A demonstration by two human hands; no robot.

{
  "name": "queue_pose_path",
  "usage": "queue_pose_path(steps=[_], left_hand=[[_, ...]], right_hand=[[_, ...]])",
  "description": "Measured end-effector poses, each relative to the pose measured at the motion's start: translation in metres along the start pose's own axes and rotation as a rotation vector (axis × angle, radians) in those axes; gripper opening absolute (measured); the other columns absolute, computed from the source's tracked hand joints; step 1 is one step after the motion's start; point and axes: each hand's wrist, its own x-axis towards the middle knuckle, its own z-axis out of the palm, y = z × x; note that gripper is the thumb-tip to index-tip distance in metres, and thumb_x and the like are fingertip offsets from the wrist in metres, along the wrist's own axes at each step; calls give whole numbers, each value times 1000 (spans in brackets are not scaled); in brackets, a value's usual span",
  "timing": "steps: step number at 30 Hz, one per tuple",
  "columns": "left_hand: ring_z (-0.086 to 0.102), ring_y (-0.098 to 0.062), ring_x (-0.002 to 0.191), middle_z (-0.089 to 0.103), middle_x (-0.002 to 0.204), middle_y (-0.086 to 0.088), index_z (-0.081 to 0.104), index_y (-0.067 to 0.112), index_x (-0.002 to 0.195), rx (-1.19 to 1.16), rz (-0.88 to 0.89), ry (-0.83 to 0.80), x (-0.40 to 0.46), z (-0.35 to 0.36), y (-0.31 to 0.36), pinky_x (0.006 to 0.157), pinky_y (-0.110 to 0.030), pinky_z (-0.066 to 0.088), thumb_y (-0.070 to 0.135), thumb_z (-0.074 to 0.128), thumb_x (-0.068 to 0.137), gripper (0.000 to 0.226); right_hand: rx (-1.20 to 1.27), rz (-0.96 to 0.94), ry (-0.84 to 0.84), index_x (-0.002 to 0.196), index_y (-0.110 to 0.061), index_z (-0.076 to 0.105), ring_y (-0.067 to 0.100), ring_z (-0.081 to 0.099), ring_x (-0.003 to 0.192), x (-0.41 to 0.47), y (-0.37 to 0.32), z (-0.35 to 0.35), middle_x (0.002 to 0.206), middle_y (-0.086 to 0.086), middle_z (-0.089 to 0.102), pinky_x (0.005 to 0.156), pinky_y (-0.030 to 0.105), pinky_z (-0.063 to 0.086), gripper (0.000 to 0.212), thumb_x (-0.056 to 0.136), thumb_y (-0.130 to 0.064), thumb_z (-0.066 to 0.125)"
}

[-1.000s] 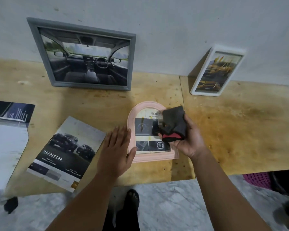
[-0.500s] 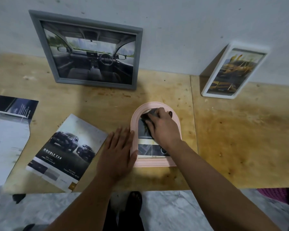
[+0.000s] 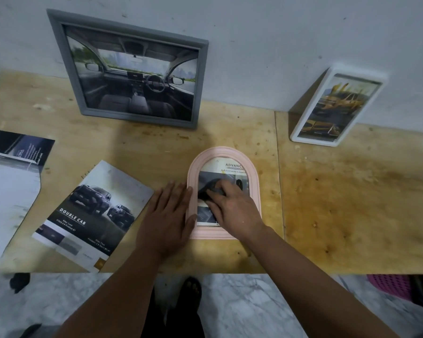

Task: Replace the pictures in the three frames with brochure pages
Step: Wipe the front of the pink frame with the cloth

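Note:
A pink arched frame [image 3: 254, 184] lies flat on the wooden table [image 3: 352, 203], holding a brochure page headed "ADVANCE". My right hand [image 3: 232, 211] presses a dark cloth [image 3: 209, 191] onto the frame's glass, fingers curled over it. My left hand [image 3: 167, 215] lies flat, fingers straight, against the frame's left edge. A grey frame [image 3: 132, 69] with a car-interior page leans on the wall at the back left. A white frame [image 3: 337, 108] with a yellow-car page leans at the back right.
A "DOUBLE CAB" brochure [image 3: 91, 215] lies left of my left hand. More brochure sheets [image 3: 10, 181] lie at the far left edge. A pink basket [image 3: 391, 286] sits on the marble floor below the table's front right edge.
My right hand brought the cloth down from beside the frame onto its glass and has slid it slightly lower. My left hand stayed at the frame's left edge.

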Motion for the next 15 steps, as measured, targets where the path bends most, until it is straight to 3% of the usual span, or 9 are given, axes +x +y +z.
queue_pose_path(steps=[5, 7, 9, 11, 15], left_hand=[[16, -30, 158, 27, 168, -12, 28, 15, 162, -1, -3, -7, -1, -1, 1, 125, -52, 20, 52, 27, 105, 67], [14, -30, 158, 26, 168, -11, 27, 15, 162, -10, -5, -7, -1, -2, 1, 126, -52, 19, 51, 28, 105, 67], [13, -29, 159, 25, 169, -11, 26, 16, 162, -17, -7, -8, -1, -2, 0, 126, -51, 18, 52, 28, 105, 68], [12, -28, 159, 24, 169, -10, 26, 16, 162, -26, -8, -9, -1, -2, 0, 126, -52, 18, 52, 29, 105, 68], [11, -28, 159, 24, 169, -10, 26, 16, 162, -20, -5, -4, -1, -2, 0, 127, -52, 17, 51, 30, 105, 68]], right_hand=[[83, -18, -130, 130, -23, 68, 23, 60, 97, -11, -2, -12, 120, -2, 53, 74, 40, 56, 37, 102, -40, 50], [265, 30, -217, 125, -27, 71, 15, 63, 97, -6, 0, -27, 115, -7, 59, 77, 33, 53, 32, 102, -40, 52], [609, 229, -275, 108, -24, 77, 7, 68, 84, 2, 7, -48, 95, -12, 69, 73, 31, 52, 22, 102, -34, 58], [806, 385, -185, 104, -26, 79, 13, 73, 76, 11, 15, -66, 86, -7, 76, 70, 33, 58, 17, 101, -32, 63], [373, 248, 152, 126, -22, 72, 18, 65, 103, 38, 36, -58, 121, -4, 72, 83, 31, 53, 29, 102, -32, 58]])
